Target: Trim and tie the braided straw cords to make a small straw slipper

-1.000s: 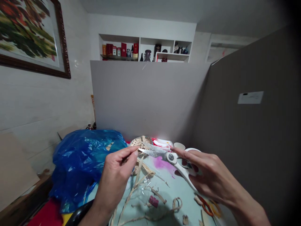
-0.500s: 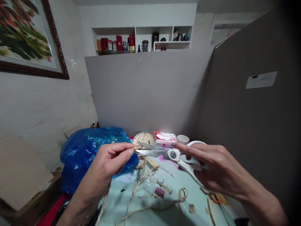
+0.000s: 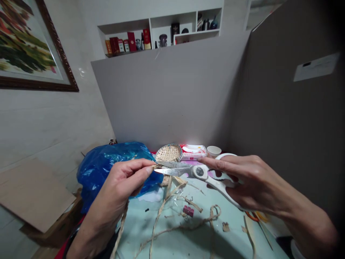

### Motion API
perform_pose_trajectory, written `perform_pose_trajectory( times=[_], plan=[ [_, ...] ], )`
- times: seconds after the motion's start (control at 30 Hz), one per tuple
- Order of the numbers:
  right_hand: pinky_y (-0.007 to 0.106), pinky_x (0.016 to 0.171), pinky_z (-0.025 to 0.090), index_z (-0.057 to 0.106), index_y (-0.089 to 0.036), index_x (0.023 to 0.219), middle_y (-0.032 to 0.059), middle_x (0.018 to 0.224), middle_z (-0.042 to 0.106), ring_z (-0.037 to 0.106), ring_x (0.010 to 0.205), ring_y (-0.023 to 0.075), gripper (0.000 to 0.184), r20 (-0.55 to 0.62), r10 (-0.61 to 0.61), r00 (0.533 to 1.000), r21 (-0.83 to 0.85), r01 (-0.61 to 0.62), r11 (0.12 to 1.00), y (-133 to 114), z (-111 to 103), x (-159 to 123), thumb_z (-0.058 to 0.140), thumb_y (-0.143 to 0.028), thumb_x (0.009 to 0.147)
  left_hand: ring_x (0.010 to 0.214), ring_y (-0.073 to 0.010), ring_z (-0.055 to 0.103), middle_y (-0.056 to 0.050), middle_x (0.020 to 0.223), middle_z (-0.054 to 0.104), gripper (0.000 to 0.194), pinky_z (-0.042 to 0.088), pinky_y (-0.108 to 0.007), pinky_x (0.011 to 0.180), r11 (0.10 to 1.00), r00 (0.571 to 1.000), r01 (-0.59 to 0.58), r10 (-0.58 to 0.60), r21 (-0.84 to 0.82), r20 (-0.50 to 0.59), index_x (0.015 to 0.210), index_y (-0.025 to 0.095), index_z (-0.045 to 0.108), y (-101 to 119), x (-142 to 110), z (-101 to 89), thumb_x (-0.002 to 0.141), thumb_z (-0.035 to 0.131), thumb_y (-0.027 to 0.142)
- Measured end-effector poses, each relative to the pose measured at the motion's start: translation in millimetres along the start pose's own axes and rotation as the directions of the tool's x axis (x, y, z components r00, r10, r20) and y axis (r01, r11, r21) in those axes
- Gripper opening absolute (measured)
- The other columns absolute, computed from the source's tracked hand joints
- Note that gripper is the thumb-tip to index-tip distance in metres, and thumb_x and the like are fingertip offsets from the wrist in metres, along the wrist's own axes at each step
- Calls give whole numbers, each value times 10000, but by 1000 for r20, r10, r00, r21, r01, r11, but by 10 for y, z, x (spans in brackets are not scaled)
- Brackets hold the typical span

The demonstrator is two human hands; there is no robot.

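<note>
My right hand (image 3: 242,180) grips a pair of white-handled scissors (image 3: 199,172), its index finger stretched along the pivot. The blades point left and stand a little apart. Between thumb and index finger, my left hand (image 3: 124,180) pinches the end of a twisted straw-coloured cord (image 3: 156,166), right at the blade tips. A length of similar cord (image 3: 122,226) hangs below that hand. More twisted cord (image 3: 159,212) loops over the pale table under both hands. Behind the blades sits a small woven basket (image 3: 169,153).
A blue plastic bag (image 3: 107,162) bulges at the left. A tissue pack (image 3: 193,151) and a white bowl (image 3: 214,151) stand at the back. A purple clip (image 3: 188,211), fibre scraps and orange-handled scissors (image 3: 252,216) lie on the table (image 3: 172,248). Grey panels (image 3: 167,93) rise behind and right.
The view has tilted down and shifted, showing more of the table and basket. Both hands keep their grips, and the scissor blades remain slightly apart at the cord end.
</note>
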State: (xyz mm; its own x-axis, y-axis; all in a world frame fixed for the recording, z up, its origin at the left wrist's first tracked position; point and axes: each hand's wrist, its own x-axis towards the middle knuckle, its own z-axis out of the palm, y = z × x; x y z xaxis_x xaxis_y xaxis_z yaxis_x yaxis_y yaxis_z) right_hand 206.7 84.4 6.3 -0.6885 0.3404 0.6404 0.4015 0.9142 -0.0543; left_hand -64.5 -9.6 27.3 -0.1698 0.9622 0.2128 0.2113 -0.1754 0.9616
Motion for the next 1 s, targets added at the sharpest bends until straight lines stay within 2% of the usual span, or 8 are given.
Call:
perform_pose_trajectory(
  times=[0.1, 0.23, 0.4, 0.53, 0.63, 0.77, 0.87, 1.0],
  plan=[
    [271, 556, 453, 588, -227, 1337, 63, 883, 721, 629, 676, 172, 718, 38, 15, 999, 45, -16, 999, 16, 6, 1, 471, -26, 658, 514, -90, 209, 60, 541, 320, 233, 125, -257, 457, 1000, 1000, 8, -8, 16, -26, 878, 149, 765, -1, -11, 0, 813, 649, 341],
    [276, 495, 427, 612, -237, 1316, 75, 909, 742, 669, 696, 206, 681, 17, 38, 999, 40, -39, 998, 31, 29, -11, 496, -45, 673, 511, -88, 209, 62, 541, 323, 225, 125, -258, 457, 1000, 999, 20, -20, 15, -26, 878, 146, 758, 7, -23, 28, 813, 649, 332],
    [282, 586, 487, 575, -307, 1348, 31, 1020, 754, 707, 798, 212, 742, 1, 50, 999, 32, -50, 998, 87, 84, -45, 538, -10, 668, 496, -82, 163, 81, 524, 269, 190, 112, -250, 445, 994, 999, 48, -49, -100, -4, 858, 158, 748, -10, -5, 68, 836, 628, 303],
    [257, 596, 484, 613, -284, 1308, 25, 955, 773, 716, 793, 189, 680, -58, 25, 998, 9, -25, 1000, 134, 103, -50, 526, -4, 695, 496, -83, 167, 76, 525, 286, 183, 135, -238, 433, 990, 999, 37, -32, -135, 41, 815, 158, 746, -50, 26, 83, 847, 638, 303],
    [229, 540, 446, 667, -234, 1249, 29, 876, 772, 663, 643, 139, 635, -89, 41, 995, 47, -37, 998, 126, 132, -18, 490, 4, 688, 494, -83, 161, 75, 524, 278, 194, 140, -232, 432, 988, 998, 42, -33, -149, 58, 799, 160, 744, -56, 31, 90, 854, 637, 313],
    [210, 431, 334, 739, -152, 1135, 18, 694, 713, 453, 451, 83, 623, -81, 116, 990, 197, -98, 975, 67, 212, 62, 436, 0, 613, 523, -97, 141, 71, 550, 261, 192, 123, -232, 442, 983, 999, 43, -42, -180, 5, 823, 173, 740, -15, 0, 86, 850, 655, 344],
    [207, 435, 321, 733, -146, 1158, 22, 729, 719, 438, 474, 81, 618, -46, 116, 992, 287, -98, 953, 36, 229, 93, 440, -7, 632, 549, -108, 144, 63, 567, 269, 173, 129, -239, 457, 979, 998, 60, -62, -193, -5, 814, 179, 737, 11, -25, 73, 844, 663, 332],
    [223, 472, 372, 702, -181, 1223, 36, 784, 751, 483, 494, 100, 586, 16, 141, 990, 263, -141, 954, 36, 147, 61, 520, -25, 689, 548, -111, 153, 61, 565, 282, 193, 131, -247, 460, 988, 997, 71, -67, -139, 33, 846, 179, 741, 12, -33, 75, 856, 645, 346]
  ],
)
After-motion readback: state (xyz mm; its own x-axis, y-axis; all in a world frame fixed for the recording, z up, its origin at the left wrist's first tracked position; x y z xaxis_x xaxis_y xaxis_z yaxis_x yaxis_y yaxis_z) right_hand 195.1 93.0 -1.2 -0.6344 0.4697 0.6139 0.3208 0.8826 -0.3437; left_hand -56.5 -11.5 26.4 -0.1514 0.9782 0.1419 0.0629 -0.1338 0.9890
